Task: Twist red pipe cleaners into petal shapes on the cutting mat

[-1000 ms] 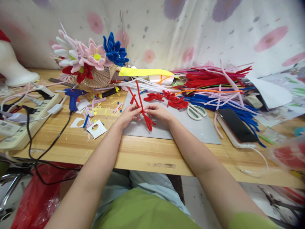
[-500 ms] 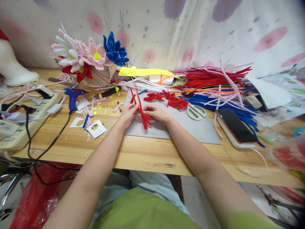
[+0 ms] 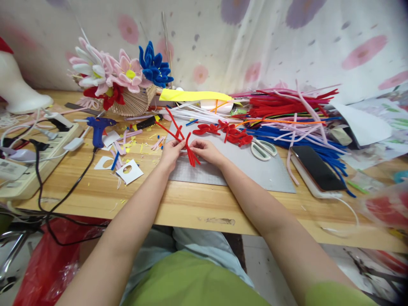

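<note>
Several red pipe cleaners (image 3: 193, 157) are crossed in a small bunch between my hands, above the grey cutting mat (image 3: 216, 173). My left hand (image 3: 172, 154) is closed round them from the left, with long ends sticking up past the fingers. On the other side my right hand (image 3: 205, 151) pinches the bunch with thumb and fingers. Short red ends fan out below the fingertips. Just beyond my hands lie looped red pipe-cleaner petals (image 3: 237, 137). A pair of scissors (image 3: 263, 150) with pale green handles rests to their right.
A blue glue gun (image 3: 99, 129) and a power strip (image 3: 28, 170) stand at left, cords trailing. Pipe-cleaner flowers (image 3: 127, 72) fill the back left. Red bundles (image 3: 287, 104), blue bundles (image 3: 306, 146) and a phone (image 3: 317, 168) lie at right. Cut cards (image 3: 130, 171) lie near my left arm.
The long upper ends of the red pipe cleaners now lean further left, and one end curls near my right fingers. Both hands stay in nearly the same place.
</note>
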Tool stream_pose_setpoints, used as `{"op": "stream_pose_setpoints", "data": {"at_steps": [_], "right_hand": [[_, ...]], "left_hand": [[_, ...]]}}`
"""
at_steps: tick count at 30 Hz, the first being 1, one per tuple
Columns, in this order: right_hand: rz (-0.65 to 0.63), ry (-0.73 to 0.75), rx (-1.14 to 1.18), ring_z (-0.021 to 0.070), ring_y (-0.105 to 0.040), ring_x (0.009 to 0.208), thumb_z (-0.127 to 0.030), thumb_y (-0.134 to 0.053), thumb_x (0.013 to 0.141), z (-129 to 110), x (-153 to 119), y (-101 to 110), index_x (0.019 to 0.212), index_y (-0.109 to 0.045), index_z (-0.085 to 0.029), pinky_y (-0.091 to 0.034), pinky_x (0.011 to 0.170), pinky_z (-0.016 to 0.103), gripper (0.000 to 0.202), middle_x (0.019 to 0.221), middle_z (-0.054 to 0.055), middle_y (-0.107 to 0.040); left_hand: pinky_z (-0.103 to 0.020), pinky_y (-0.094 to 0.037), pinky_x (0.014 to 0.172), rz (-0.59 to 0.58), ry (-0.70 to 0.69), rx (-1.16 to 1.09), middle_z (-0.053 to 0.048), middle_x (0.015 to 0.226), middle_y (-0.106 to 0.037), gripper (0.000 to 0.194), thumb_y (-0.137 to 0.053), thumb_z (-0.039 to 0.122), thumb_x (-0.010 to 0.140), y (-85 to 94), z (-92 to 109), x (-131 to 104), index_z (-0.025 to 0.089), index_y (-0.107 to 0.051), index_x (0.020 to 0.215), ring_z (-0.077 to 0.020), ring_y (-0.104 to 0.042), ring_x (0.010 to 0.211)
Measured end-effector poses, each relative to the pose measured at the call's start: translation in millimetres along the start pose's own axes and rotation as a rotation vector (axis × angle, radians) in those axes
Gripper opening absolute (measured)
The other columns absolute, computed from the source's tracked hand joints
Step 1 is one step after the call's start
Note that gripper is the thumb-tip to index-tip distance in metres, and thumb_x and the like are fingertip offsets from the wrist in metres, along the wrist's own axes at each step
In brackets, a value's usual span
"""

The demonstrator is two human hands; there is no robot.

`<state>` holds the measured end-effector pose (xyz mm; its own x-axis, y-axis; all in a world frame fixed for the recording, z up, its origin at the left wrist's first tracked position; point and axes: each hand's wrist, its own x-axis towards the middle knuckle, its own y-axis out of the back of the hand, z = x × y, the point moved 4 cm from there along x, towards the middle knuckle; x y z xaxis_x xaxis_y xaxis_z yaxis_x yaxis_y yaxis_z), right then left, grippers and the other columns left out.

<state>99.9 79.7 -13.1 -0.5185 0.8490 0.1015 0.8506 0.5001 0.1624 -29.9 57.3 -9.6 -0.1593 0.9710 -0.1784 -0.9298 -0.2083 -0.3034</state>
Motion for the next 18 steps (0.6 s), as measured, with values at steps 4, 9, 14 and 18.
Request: {"op": "stream_pose_setpoints", "data": {"at_steps": [4, 9, 14, 18], "right_hand": [[0.056, 0.094, -0.071, 0.0087, -0.047, 0.060, -0.031, -0.058, 0.072, -1.5, 0.3, -2.2, 0.083, -0.050, -0.018, -0.041, 0.057, 0.023, 0.018, 0.072, -0.002, -0.053], [0.111, 0.229, -0.149, 0.0136, -0.056, 0.086, -0.034, -0.064, 0.071, -9.2, -3.0, -8.5, 0.111, -0.044, -0.024, -0.050, 0.069, 0.027, 0.046, 0.106, 0.004, -0.050], [0.187, 0.303, -0.450, 0.0197, -0.050, 0.105, -0.035, -0.059, 0.079, -21.3, -9.2, -19.2, 0.114, -0.050, -0.024, -0.048, 0.085, 0.036, 0.038, 0.117, 0.009, -0.045], [0.147, 0.257, -0.642, 0.0193, -0.052, 0.102, -0.032, -0.050, 0.086, -25.2, -10.6, -23.5, 0.109, -0.058, -0.023, -0.046, 0.087, 0.035, 0.026, 0.115, 0.008, -0.047]], "left_hand": [[-0.017, -0.043, 0.043, -0.012, -0.054, 0.056, 0.003, 0.060, -0.058, 0.021, -0.073, 0.024, 0.064, -0.6, 0.6, 0.8, 0.014, -0.057, 0.071, -0.0081, -0.055, 0.052], [-0.017, -0.040, 0.043, 0.034, -0.138, 0.123, 0.005, 0.054, -0.054, 0.019, -0.071, 0.018, 0.065, 0.4, 1.7, 1.8, 0.016, -0.052, 0.071, -0.0072, -0.050, 0.045], [-0.017, -0.039, 0.047, 0.062, -0.067, 0.026, 0.004, 0.056, -0.057, 0.013, -0.069, 0.015, 0.064, 0.5, -0.8, 2.5, 0.013, -0.059, 0.073, -0.0062, -0.050, 0.047], [-0.017, -0.039, 0.047, 0.042, 0.060, -0.034, 0.003, 0.056, -0.057, 0.010, -0.068, 0.016, 0.066, -1.7, -5.0, 0.7, 0.013, -0.060, 0.069, -0.0054, -0.049, 0.047]]}}
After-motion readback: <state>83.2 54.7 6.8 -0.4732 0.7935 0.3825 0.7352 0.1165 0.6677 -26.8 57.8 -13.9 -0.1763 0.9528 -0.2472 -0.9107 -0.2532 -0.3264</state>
